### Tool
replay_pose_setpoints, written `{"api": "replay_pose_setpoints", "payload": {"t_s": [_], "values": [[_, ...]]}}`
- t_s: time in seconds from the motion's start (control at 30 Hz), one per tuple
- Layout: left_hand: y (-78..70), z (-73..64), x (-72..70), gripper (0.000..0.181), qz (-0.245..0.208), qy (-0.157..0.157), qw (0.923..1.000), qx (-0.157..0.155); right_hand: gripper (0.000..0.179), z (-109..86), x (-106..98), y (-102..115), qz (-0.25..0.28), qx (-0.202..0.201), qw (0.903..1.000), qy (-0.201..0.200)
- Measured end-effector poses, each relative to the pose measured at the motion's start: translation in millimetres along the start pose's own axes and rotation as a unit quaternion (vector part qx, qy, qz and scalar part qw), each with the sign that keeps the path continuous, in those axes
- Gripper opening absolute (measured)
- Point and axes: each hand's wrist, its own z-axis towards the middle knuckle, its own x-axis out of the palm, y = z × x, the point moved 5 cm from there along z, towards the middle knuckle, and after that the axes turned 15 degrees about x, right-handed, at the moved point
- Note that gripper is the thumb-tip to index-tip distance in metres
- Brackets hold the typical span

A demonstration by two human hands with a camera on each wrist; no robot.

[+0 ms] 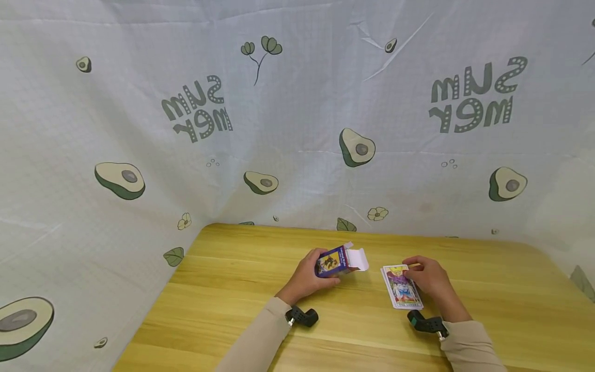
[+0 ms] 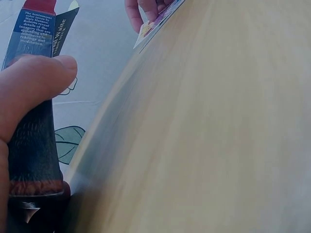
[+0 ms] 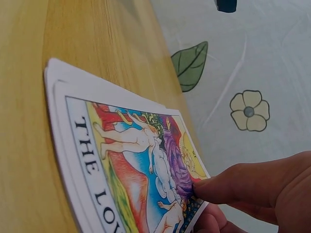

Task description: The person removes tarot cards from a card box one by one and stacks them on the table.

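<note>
My left hand (image 1: 306, 279) grips a dark blue tarot card box (image 1: 330, 262) above the table, its white flap (image 1: 357, 259) hanging open toward the right. In the left wrist view the thumb lies across the narrow printed side of that box (image 2: 33, 141). A stack of tarot cards (image 1: 401, 290) is to the right of the box, picture side up, with "The Lovers" on top. My right hand (image 1: 428, 279) pinches the stack at its far right edge. In the right wrist view its thumb presses on the top card (image 3: 131, 165); the other fingers are partly hidden below the edge.
Both hands work over a wooden table (image 1: 223, 289). A pale curtain (image 1: 297, 103) printed with avocados and lettering hangs behind its far edge and along the left side. Black wrist cameras are strapped to both wrists.
</note>
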Motion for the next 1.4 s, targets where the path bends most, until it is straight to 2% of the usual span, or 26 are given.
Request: {"api": "replay_pose_setpoints", "payload": {"t_s": [0.77, 1.4], "values": [[-1.1, 2.5, -1.3, 0.067, 0.008, 0.000, 1.0000, 0.003, 0.034, 2.5, 2.6, 0.8, -0.029, -0.008, 0.9995, -0.003], [-4.1, 1.4, -0.4, 0.066, 0.007, -0.002, 0.9999, 0.009, 0.031, 0.8, 1.6, -0.1, -0.031, -0.019, 0.9993, -0.001]]}}
